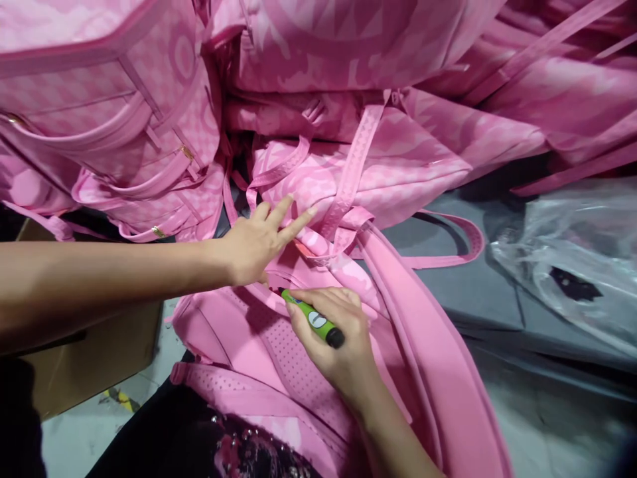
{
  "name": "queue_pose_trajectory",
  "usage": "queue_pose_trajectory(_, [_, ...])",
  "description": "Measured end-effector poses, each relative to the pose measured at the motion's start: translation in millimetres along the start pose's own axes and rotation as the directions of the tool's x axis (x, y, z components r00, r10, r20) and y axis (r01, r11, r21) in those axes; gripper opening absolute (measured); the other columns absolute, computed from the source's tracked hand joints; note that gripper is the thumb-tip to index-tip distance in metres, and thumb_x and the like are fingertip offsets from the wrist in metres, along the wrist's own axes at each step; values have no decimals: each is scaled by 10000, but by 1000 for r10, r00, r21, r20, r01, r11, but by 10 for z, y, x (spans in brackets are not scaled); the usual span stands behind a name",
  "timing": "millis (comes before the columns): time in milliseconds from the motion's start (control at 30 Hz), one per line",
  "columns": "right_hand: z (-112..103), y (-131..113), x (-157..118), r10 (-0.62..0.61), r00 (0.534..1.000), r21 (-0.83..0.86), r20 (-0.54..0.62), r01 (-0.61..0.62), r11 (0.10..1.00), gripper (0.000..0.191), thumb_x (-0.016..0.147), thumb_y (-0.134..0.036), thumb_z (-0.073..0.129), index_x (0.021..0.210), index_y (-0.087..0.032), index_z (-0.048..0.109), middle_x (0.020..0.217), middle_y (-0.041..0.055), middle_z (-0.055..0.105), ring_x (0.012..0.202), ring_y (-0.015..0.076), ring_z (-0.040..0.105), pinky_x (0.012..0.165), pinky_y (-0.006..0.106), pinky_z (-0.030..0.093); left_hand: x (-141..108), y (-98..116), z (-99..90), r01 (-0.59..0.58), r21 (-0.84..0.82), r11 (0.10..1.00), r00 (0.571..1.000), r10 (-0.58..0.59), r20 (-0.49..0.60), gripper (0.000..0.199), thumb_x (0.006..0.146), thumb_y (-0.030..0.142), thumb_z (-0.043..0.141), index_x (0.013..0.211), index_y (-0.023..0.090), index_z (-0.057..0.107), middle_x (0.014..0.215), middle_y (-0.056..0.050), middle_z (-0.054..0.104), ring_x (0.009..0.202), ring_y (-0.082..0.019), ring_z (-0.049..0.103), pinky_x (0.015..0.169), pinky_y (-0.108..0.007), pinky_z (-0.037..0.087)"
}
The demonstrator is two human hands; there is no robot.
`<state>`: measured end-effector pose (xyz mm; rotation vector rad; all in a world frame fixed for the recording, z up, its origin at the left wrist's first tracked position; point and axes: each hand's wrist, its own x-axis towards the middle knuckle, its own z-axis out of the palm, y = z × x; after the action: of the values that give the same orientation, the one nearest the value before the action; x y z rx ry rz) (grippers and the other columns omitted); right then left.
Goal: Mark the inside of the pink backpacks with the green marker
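Note:
A pink backpack (213, 325) with padded shoulder straps lies across my lap, its dotted mesh back panel facing up. Between the fingers of my right hand (338, 332) is a green marker pen (318, 323) with a black end. The pen's other end points at the bag near a small dark red spot by the top seam; whether the tip touches there I cannot tell. My left hand (261, 242) rests on the upper part of this backpack, fingers spread, with the thumb near the pen's tip.
Several more pink patterned bags (144, 126) are piled along the back and left. A clear plastic bag (577, 252) lies on the grey surface (478, 292) at right. A cardboard box (94, 365) stands on the floor at lower left, near yellow-black tape (122, 399).

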<state>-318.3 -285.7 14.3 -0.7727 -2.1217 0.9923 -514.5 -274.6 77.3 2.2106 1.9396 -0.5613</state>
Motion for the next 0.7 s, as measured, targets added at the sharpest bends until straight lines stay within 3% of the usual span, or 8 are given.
queue_pose_trajectory(100, [7,9,-17,-19,1000,-4,-4,19,1000,101,882,-200,649,959,-224,710,918,7,755,814,203,662,793,413,410,2,18,57,7,80,997,998,-2,-62,1313,689,334,828,1556,241,-154,1598,-271,123,1313,-398,381,974,-465,468])
queue_pose_trajectory(200, [2,43,-15,-31,999,-22,-14,30,999,95,890,-204,649,963,-215,709,910,6,755,822,206,660,791,407,406,-21,-37,117,-78,108,991,985,93,-142,1111,795,265,709,1571,217,-85,1540,-240,266,1274,-348,414,1024,-462,422])
queue_pose_trajectory(300, [-11,70,-15,-50,999,-51,-17,49,998,104,904,-219,643,988,-208,704,936,12,757,850,211,664,800,406,397,-48,-101,142,-146,77,986,974,157,-162,921,858,172,583,1580,207,13,1528,-218,292,1284,-327,411,1061,-463,386])
queue_pose_trajectory(433, [-42,80,-33,-68,998,-125,-9,66,990,122,930,-244,618,1014,-200,694,975,24,756,852,211,669,788,400,379,-70,-133,100,-134,6,991,980,134,-149,937,842,98,560,1582,257,6,1591,-210,196,1340,-360,375,1056,-483,394])
queue_pose_trajectory(600, [-68,93,-25,-95,995,-177,-5,93,980,122,942,-250,597,1024,-206,676,963,12,758,826,200,678,762,386,360,-66,-138,-41,-71,-67,995,997,71,-1,1079,763,22,560,1568,326,-92,1645,-216,-41,1363,-400,372,929,-435,486])
queue_pose_trajectory(700, [-66,124,-5,-126,992,-185,-23,119,976,116,944,-249,595,1026,-211,667,950,14,758,809,197,686,749,380,356,-64,-121,-82,-52,-85,995,998,55,30,1115,741,2,551,1557,347,-126,1643,-206,-105,1380,-392,376,932,-425,489])
